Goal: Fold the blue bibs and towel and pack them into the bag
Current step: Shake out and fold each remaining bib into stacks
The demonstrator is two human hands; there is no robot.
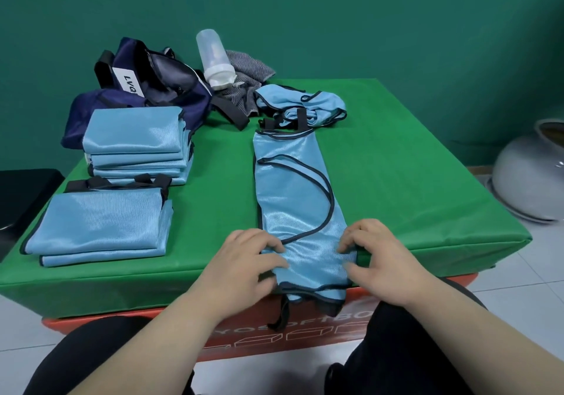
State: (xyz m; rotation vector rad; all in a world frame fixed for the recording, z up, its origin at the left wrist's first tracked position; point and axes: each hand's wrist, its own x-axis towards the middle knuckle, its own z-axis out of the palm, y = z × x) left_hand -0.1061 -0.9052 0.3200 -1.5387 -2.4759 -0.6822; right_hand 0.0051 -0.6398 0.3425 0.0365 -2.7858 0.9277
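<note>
At nine o'clock on the worktop [396, 181] the folded bibs [134, 144] sat stacked, while the left hand [244, 260] and right hand [384, 260], apart, each pinched the near end of the long bib [293, 199] at six, and a crumpled bib [300, 104], the towel [247, 68] and the unpacked bag [158, 83] waited near twelve.

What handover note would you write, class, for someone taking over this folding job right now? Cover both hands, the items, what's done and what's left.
Left hand and right hand: both grip the near end of the long shiny blue bib, folded lengthwise on the green padded table.
Done: far stack of folded blue bibs and near stack, both on the left.
Left: finish this bib, fold the crumpled blue bib and grey striped towel at the back, then pack everything into the navy fabric bag.
</note>
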